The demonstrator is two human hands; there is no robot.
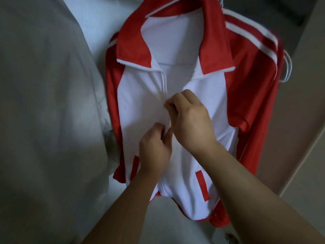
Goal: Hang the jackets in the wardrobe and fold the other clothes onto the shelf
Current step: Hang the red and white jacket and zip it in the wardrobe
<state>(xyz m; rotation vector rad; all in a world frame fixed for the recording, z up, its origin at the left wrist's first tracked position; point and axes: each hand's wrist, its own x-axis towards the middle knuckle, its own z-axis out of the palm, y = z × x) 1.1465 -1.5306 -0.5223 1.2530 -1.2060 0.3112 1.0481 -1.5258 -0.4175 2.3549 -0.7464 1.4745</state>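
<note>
The track jacket [139,103] looks light, soft and slippery. The left hand [154,148] and right hand [191,120] each have a grip pinched on its zipper edges.

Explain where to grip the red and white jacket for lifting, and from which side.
Grip the jacket at both red shoulders beside the collar, reaching from the collar end: it lies front-up, upper front open, so the body would likely hang straight.
</note>
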